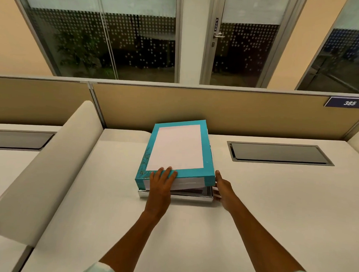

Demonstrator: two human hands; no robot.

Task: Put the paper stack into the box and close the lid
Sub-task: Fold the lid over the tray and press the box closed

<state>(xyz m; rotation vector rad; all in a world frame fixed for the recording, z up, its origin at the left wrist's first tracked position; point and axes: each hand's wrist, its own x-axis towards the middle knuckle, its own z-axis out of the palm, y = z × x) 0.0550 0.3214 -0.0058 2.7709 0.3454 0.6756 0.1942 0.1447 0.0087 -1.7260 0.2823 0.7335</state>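
Saw a teal lid (177, 148) tipped over the box (175, 194), far edge up, near edge low. Saw white paper (185, 184) under the lid's near edge, inside the box, it seemed. Left hand (161, 183) lay on the lid's near left corner, fingers (165, 173) spread flat, pressing, not pinching. Right hand (222, 187) sat by the box's right side, fingers loose and partly curled; could not tell what was touched. Box sat on the desk (253, 209), left of the dark hatch (279, 153). Best way, probably: line lid corners up with box corners, lower slowly, press both sides evenly, keep paper edges from catching.
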